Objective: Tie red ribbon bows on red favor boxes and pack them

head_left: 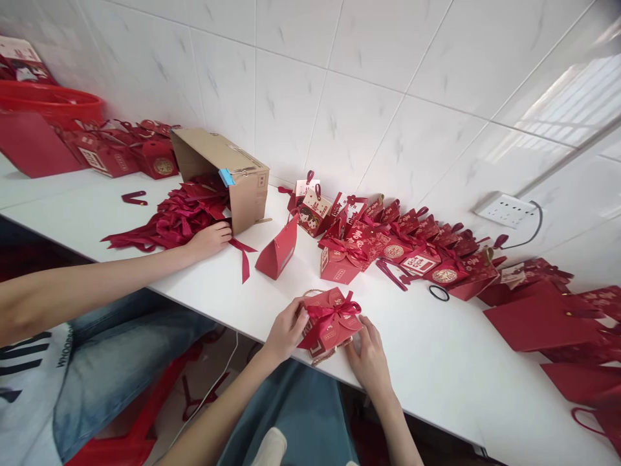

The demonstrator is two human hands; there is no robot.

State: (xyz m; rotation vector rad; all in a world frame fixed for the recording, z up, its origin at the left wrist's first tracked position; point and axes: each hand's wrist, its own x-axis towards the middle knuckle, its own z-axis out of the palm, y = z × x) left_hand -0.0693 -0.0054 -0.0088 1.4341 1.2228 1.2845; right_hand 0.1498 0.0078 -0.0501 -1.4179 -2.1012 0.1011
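A red paper gift box [332, 333] with a ribbon bow [336, 312] on top lies at the table's front edge, a twisted cord handle showing at its sides. My left hand [286, 331] has its fingers curled round the box's left side, by a ribbon tail. On the right side, my right hand [371, 359] holds the box's edge between thumb and fingers. Just beyond stands another bow-tied red box [339, 265]. To its left is a folded red triangular box [278, 249].
A co-worker's hand [211, 239] rests beside a heap of red ribbons [182, 213] spilling from a cardboard box [250, 200]. Several finished boxes [427, 236] line the wall. A black ring [439, 293] and red bags [543, 317] lie at right.
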